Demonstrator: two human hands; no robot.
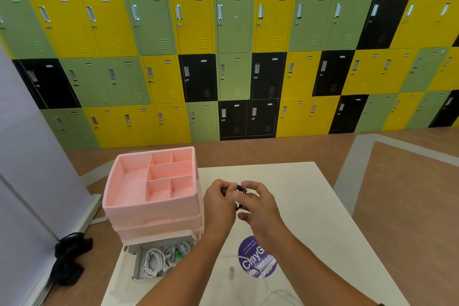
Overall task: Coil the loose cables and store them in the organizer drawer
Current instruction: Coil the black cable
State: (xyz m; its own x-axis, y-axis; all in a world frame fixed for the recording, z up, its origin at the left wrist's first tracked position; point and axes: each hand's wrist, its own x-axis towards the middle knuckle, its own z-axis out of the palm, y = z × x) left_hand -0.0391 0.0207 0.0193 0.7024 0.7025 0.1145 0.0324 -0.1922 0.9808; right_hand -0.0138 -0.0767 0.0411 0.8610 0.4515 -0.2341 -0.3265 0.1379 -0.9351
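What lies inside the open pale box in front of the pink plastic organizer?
Loosely coiled white cables and a small green piece lie in the open pale box. The left forearm covers its right corner, so anything there is hidden.

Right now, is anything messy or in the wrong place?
Yes. A white cable lies loose and uncoiled on the table by the purple sticker, while other cables sit in the open drawer. The left hand and right hand hold a black cable. A crumpled black heap lies on the floor, left of the table.
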